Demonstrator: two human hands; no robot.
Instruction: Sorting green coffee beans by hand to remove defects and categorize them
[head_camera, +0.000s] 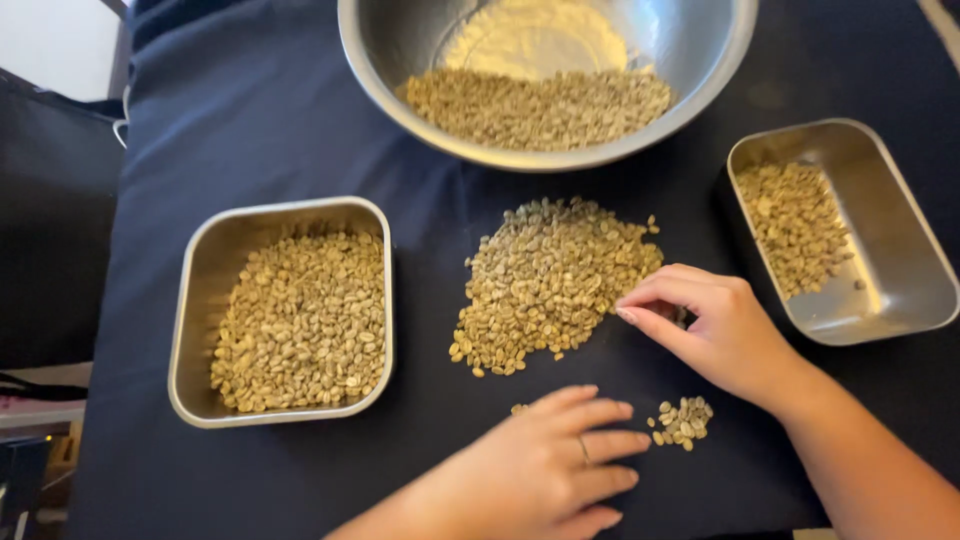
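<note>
A loose heap of pale green beans lies on the dark cloth in the middle. My right hand rests at the heap's right edge, thumb and forefinger pinched together at the beans; whether a bean is between them I cannot tell. My left hand lies flat on the cloth below the heap, fingers spread, holding nothing. Between the two hands sits a small cluster of beans. A few stray beans peek out at my left hand's knuckles.
A rectangular steel tray well filled with beans stands at the left. A second steel tray at the right holds a thinner layer. A large round steel bowl with beans sits at the top. The cloth ends at the left.
</note>
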